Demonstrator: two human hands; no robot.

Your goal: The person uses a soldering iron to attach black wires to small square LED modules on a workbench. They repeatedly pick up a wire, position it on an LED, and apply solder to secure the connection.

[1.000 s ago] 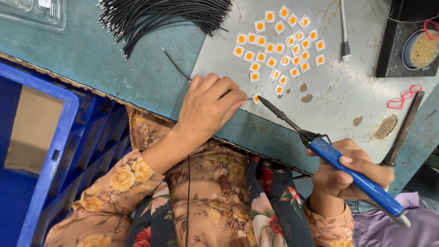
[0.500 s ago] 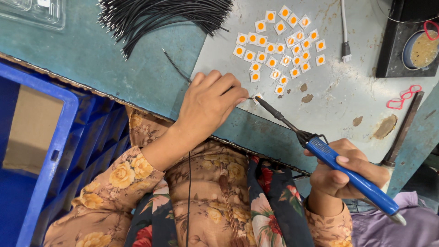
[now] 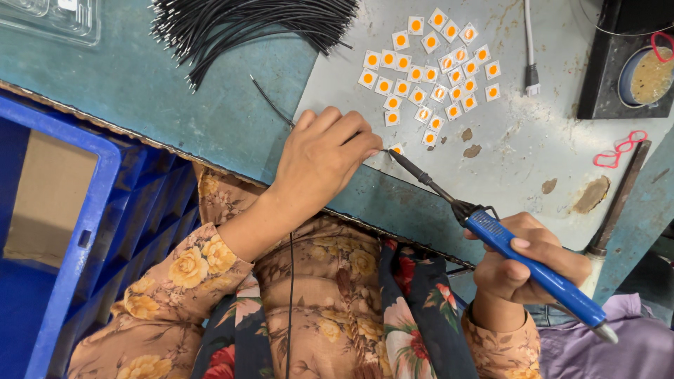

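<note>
While a flowered sleeve (image 3: 175, 281) fills the bottom of the frame, the right hand (image 3: 523, 263) at the lower right is wrapped in a fist around the blue handle of a soldering iron (image 3: 505, 242), whose dark shaft slants up and to the left across the edge of the counter (image 3: 175, 98). Its tip touches one small white square chip with an orange centre (image 3: 397, 149), which lies on the grey sheet (image 3: 512, 147) in the middle of the frame. The left hand (image 3: 319, 158), just left of that chip, lies knuckles up with its fingers curled together, the fingertips pinching the end of a thin black wire (image 3: 270, 102) against the chip; the wire trails away to the upper left over the teal surface. At the left edge sits a blue plastic crate (image 3: 84, 231), below the counter. Farther up, in the upper middle, a loose cluster of similar chips (image 3: 428, 63) is spread over the grey sheet, some touching, some apart. At the top left of centre lies a thick bundle of black wires (image 3: 246, 21). At the right edge a red rubber band (image 3: 618, 151) rests beside a dark rod (image 3: 621, 193), and in the upper right corner a round tin of yellowish paste (image 3: 649, 74) stands on a black base (image 3: 604, 70).
</note>
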